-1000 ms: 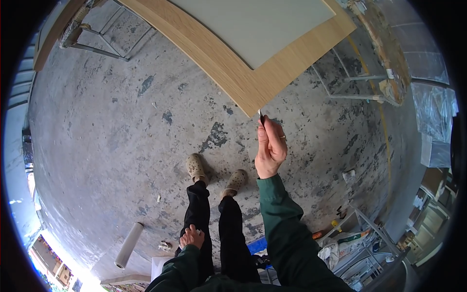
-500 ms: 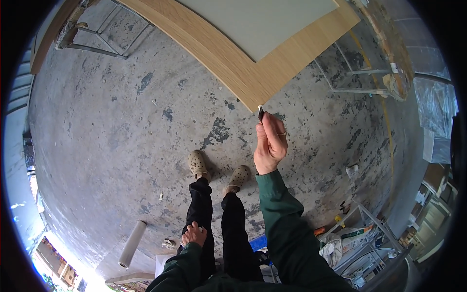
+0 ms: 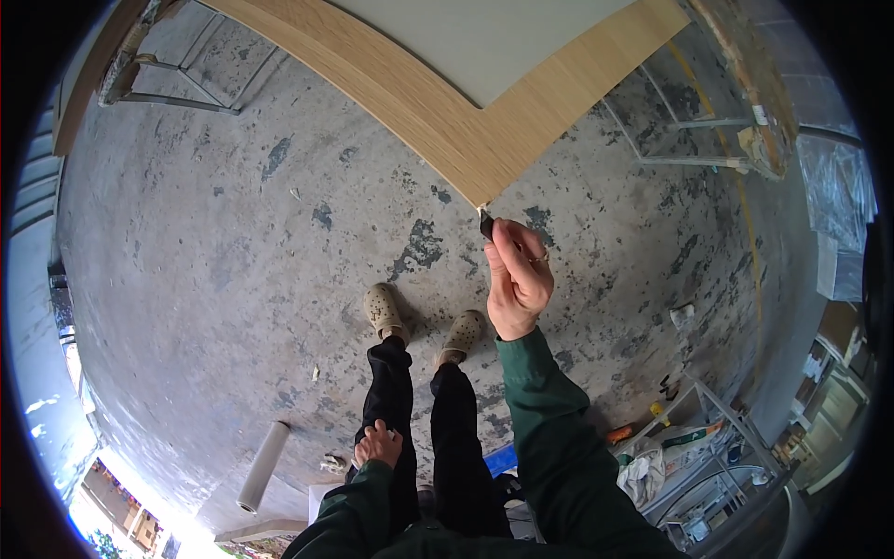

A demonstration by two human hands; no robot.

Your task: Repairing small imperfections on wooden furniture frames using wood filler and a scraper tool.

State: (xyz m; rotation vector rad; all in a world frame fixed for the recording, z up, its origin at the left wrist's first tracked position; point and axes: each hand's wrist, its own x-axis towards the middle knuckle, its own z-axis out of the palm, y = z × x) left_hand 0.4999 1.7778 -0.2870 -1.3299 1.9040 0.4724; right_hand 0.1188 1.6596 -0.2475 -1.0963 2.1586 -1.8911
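So, a small dark tool [image 3: 486, 224] is pinched between thumb and fingers of the right hand [image 3: 518, 279], with its tip touching the corner of the wooden panel [image 3: 438, 121] up at about 12 o'clock from the hand. A pale sheet [image 3: 494, 37] is seen lying on that panel. The left hand [image 3: 377, 445] is rested flat on the left thigh down at 7 o'clock, holding nothing. A white roll [image 3: 264, 466] is spotted on the stained concrete floor [image 3: 205, 261], well apart at 8 o'clock.
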